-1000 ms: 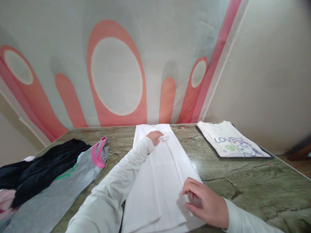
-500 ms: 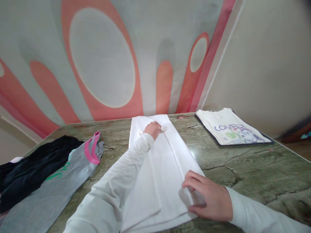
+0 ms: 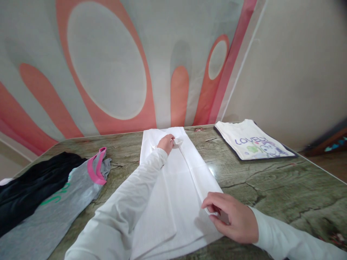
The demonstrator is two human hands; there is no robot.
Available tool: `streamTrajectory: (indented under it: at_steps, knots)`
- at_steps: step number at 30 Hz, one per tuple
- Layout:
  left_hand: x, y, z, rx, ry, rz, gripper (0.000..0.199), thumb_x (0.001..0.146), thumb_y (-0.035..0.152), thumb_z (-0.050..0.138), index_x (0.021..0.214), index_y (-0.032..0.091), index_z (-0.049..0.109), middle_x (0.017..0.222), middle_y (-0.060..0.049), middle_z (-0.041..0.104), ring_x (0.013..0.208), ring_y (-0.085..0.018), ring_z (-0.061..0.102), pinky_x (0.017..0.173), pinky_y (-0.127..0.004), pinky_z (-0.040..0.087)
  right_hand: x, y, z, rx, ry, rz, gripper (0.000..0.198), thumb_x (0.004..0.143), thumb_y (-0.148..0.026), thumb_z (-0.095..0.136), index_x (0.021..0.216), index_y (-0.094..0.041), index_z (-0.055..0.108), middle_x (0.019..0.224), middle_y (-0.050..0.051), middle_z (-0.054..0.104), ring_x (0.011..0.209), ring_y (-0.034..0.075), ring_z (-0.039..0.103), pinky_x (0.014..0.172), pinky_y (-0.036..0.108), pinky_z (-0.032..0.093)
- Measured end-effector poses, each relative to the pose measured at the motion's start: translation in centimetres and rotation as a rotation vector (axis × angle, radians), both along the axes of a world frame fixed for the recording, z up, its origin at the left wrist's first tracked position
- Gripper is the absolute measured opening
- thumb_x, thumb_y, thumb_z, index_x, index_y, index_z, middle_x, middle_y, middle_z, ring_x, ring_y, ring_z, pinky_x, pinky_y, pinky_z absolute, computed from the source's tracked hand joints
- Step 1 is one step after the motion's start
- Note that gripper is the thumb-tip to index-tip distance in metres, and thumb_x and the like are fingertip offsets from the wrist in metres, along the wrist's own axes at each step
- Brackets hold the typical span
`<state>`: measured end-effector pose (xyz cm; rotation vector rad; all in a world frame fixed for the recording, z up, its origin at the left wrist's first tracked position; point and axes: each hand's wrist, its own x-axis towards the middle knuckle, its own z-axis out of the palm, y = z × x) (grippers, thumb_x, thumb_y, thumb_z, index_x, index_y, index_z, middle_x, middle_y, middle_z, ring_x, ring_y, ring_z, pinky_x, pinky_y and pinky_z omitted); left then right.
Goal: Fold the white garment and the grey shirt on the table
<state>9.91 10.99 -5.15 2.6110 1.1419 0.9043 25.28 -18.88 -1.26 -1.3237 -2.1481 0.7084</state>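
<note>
A white garment (image 3: 176, 187), its kind not clear, lies lengthwise on the table with its sides folded inward in layers. My left hand (image 3: 166, 143) reaches to its far part and pinches a small gathered bit of the white cloth. Nearer to me, at the right side, my right hand (image 3: 233, 218) is closed on the folded edge strip, thumb below and fingers above, with the cloth slightly raised there. The garment's far end lies by the table's back edge; my left forearm hides part of its left side.
On the wood-patterned table (image 3: 244, 187), a folded white shirt (image 3: 252, 139) with "LOVELY" lettering rests at the right, dark cloth beneath it. To the left lie a grey shirt (image 3: 78, 195) with pink trim and black clothing (image 3: 46, 177). A patterned wall covering (image 3: 162, 72) rises behind.
My right hand's fingers have closed on the garment's edge strip and raised it a little. My left hand stays pinched on the far part. The whole view has shifted slightly.
</note>
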Motion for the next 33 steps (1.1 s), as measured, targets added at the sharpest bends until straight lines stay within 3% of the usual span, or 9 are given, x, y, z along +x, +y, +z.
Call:
streamTrajectory:
  at_steps: [8,18,28,33]
  knots:
    - [-0.1,0.7,-0.4,0.041,-0.079,0.001,0.016,0.077,0.012,0.043,0.088,0.016,0.054,0.081,-0.004,0.058,0.076,-0.018,0.055,0.073,-0.030,0.043,-0.3,-0.1,0.1,0.007,0.162,0.041,0.027,0.069,-0.008,0.048,0.094,-0.019,0.050,0.077,0.002,0.052,0.067,0.012,0.049,0.063,0.024,0.041]
    - [-0.6,0.8,-0.6,0.157,-0.090,0.003,0.017,0.069,0.010,0.047,0.084,0.018,0.050,0.088,-0.005,0.053,0.087,-0.018,0.052,0.079,-0.030,0.042,-1.0,-0.3,-0.7,-0.038,0.144,0.125,0.024,0.071,-0.010,0.052,0.093,-0.018,0.052,0.079,0.002,0.054,0.071,0.012,0.051,0.065,0.023,0.041]
    - [-1.0,0.7,-0.5,0.133,0.157,0.085,0.016,0.067,0.009,0.047,0.080,0.016,0.052,0.085,-0.006,0.053,0.082,-0.018,0.051,0.075,-0.029,0.043,-1.1,-0.2,-0.5,-0.097,0.097,0.165,0.028,0.068,-0.011,0.056,0.095,-0.018,0.054,0.082,0.003,0.057,0.072,0.011,0.051,0.066,0.022,0.042]
    - [-0.9,0.6,-0.3,0.125,0.235,0.089,0.015,0.065,0.005,0.048,0.073,0.015,0.056,0.083,-0.007,0.055,0.081,-0.019,0.051,0.076,-0.029,0.042,-1.3,-0.3,-0.2,-0.060,0.161,0.198,0.024,0.070,-0.017,0.055,0.093,-0.016,0.055,0.080,0.004,0.058,0.070,0.012,0.052,0.064,0.023,0.043]
